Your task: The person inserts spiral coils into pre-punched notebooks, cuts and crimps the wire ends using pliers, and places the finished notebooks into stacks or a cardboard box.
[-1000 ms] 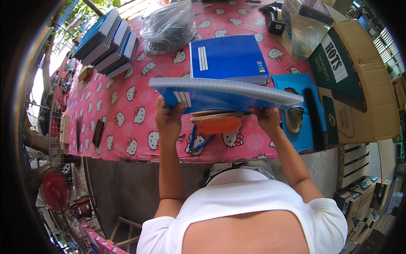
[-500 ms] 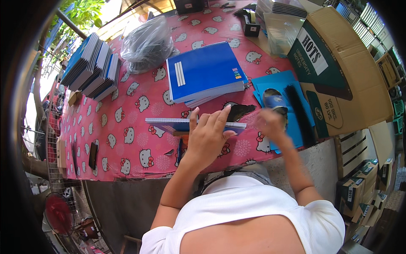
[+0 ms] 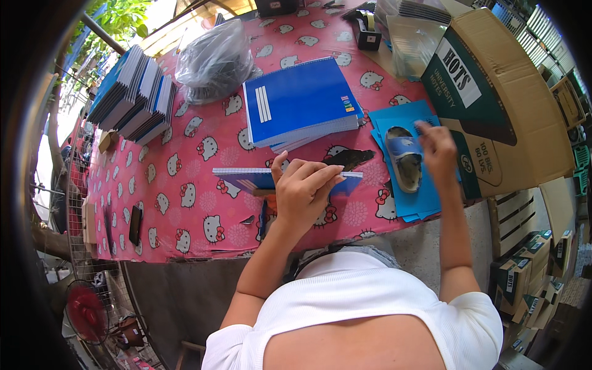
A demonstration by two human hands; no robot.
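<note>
My left hand (image 3: 305, 185) holds a blue-covered notebook (image 3: 237, 176) tilted up on its edge at the near part of the table. Its thumb and fingers pinch the notebook's upper edge, where the page edges show. My right hand (image 3: 436, 148) is over a black bristly strip (image 3: 421, 126), its fingers curled together; what lies between them is hidden. Beside that hand, a slipper-shaped thing with a blue band (image 3: 404, 157) rests on light blue sheets (image 3: 425, 200). Beyond my left hand sits a stack of blue notebooks (image 3: 302, 98).
Several notebook piles (image 3: 132, 95) stand at the far left, near a clear plastic bag (image 3: 213, 65) of dark things. A large cardboard box (image 3: 512, 105) leans at the right. A tape dispenser (image 3: 368, 37) is at the back. A phone-like dark object (image 3: 135, 225) lies at left.
My right hand has moved up and to the right, from beside the slipper-shaped thing to the black strip. My left hand still holds the notebook, which has tilted slightly.
</note>
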